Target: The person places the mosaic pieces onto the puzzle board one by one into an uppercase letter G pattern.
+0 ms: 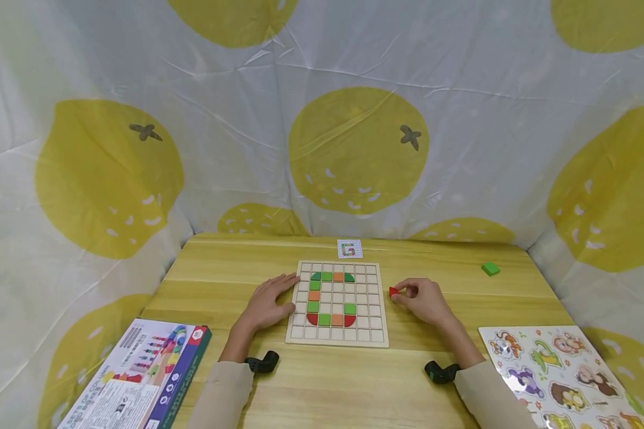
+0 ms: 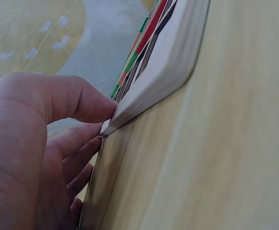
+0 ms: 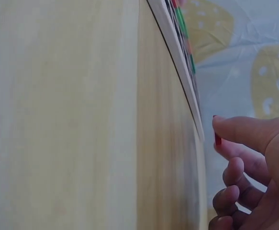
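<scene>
A square wooden grid board (image 1: 364, 336) lies mid-table with green, orange and red tiles set in a ring-like outline, gapped on the right side. My left hand (image 1: 264, 304) rests at its left edge; the thumb and fingertips touch the rim, as the left wrist view also shows at the board's side (image 2: 165, 86). Just off the right edge, my right hand (image 1: 423, 301) pinches a small red tile (image 1: 393, 291) between thumb and index finger. In the right wrist view this red tile (image 3: 217, 139) appears as a thin sliver, its full shape hidden by the fingertips.
Behind the board lies a small pattern card (image 1: 350, 249) with a G-like figure. A green tile (image 1: 491, 269) sits at the far right. A printed box (image 1: 139, 375) stands front left, and an animal picture board (image 1: 558, 369) lies front right. Patterned cloth surrounds the table.
</scene>
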Tool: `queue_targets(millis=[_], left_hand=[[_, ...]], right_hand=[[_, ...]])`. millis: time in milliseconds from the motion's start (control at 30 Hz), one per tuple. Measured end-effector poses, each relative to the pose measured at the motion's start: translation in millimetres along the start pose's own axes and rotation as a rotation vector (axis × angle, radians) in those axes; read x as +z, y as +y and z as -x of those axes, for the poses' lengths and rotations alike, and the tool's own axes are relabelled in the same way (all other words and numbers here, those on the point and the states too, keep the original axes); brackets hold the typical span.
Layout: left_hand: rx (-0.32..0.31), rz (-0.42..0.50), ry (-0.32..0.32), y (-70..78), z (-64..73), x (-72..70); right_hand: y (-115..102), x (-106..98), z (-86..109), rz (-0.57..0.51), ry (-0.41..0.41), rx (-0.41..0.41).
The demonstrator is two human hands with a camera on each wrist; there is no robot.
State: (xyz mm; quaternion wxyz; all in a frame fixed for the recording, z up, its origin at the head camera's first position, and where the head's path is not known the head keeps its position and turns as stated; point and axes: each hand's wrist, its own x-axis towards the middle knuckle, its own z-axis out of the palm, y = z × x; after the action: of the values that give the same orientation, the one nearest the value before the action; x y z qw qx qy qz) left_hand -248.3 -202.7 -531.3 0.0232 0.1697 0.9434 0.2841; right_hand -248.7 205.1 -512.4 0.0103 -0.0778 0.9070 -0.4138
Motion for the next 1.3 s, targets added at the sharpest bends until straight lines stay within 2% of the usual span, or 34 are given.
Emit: queue_targets(millis=[633,867,1100,1300], left_hand=[[-0.008,0.001,0.004,2.1,0.7,-0.2],[-0.008,0.013,0.008,0.8,1.1,0.8],[-0.014,0.015,0.01,1.2,1.0,-0.1],[-0.02,0.011,0.007,1.8,1.4,-0.4]], right_hand=[[-34.5,33.2,-7.7,-0.052,-0.054,0.011],[-39.7,47.9,-10.7,-0.069,-0.091,0.014],[-49.5,60.0,-14.1,-0.06,-0.117,-0.038],[-54.6,67.4,-16.1,-0.038,-0.124,-0.051]])
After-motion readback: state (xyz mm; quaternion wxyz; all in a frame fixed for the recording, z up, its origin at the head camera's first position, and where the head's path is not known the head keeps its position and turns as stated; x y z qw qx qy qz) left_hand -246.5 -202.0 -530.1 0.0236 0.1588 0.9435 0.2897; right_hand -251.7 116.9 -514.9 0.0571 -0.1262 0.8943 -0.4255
